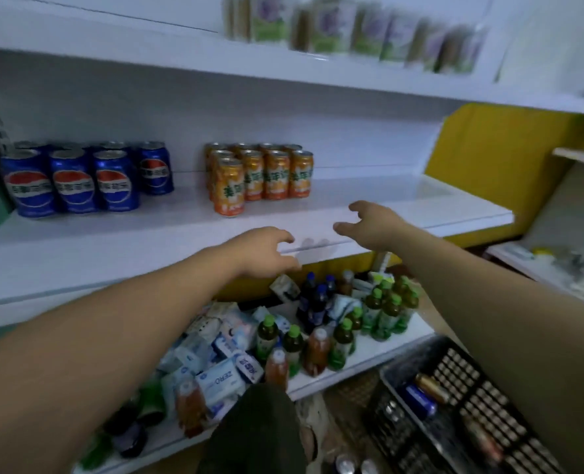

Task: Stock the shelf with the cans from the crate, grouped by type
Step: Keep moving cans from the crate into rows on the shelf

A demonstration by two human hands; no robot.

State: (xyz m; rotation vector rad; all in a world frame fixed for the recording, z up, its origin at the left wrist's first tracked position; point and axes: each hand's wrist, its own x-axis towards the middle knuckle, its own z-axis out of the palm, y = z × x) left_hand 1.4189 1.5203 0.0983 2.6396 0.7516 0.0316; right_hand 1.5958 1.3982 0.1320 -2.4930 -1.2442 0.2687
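The white shelf ran the width of the unit before you. At its left stood the blue cans, upright in rows with labels out. A gap to their right, the orange cans were grouped the same way (two types sorted, by my reading). Your left hand and right hand hovered apart over the front edge, fingers loosely curled, holding nothing. Low on the right, the black crate held a few cans lying flat, so stocking looked well along but unfinished.
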